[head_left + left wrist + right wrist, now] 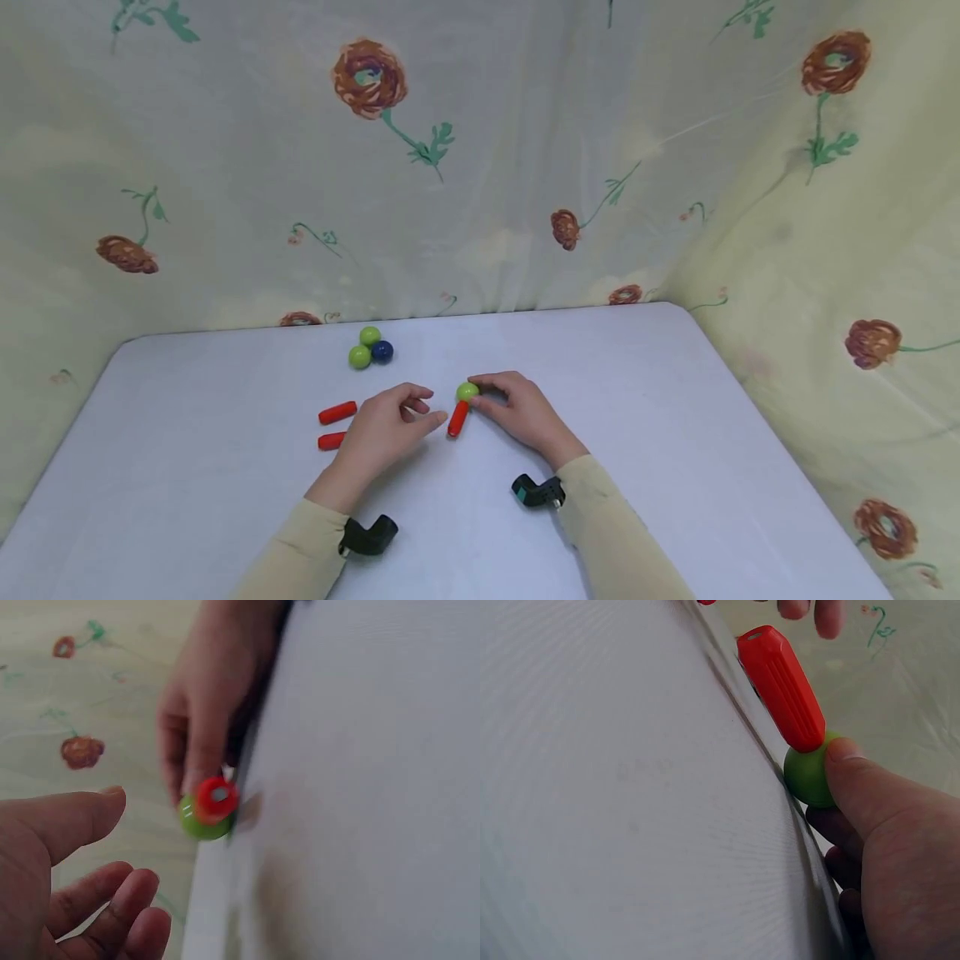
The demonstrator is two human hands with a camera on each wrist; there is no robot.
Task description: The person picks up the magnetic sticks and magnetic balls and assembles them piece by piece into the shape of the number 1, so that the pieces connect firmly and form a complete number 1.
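My right hand (pixel 525 417) pinches a glossy green ball (pixel 467 391) between thumb and fingers. A short red ribbed rod (pixel 784 690) meets that ball at one end and points toward the near side of the table; its free end shows a grey round spot in the left wrist view. To the left of the rod, my left hand (pixel 386 433) hovers with loosely bent fingers and nothing in them, its thumb tip close to the rod. Beside the left hand lie a red rod (pixel 337 412) and another red rod (pixel 331 441), the latter partly hidden by the hand.
At the table's back, a green ball (pixel 370 336), a second green ball (pixel 359 357) and a dark blue ball (pixel 382 352) sit clustered. The white table (pixel 187 492) ends at a flowered cloth (pixel 487 167) behind and on the right. A black wrist camera (pixel 367 536) sits on the left wrist.
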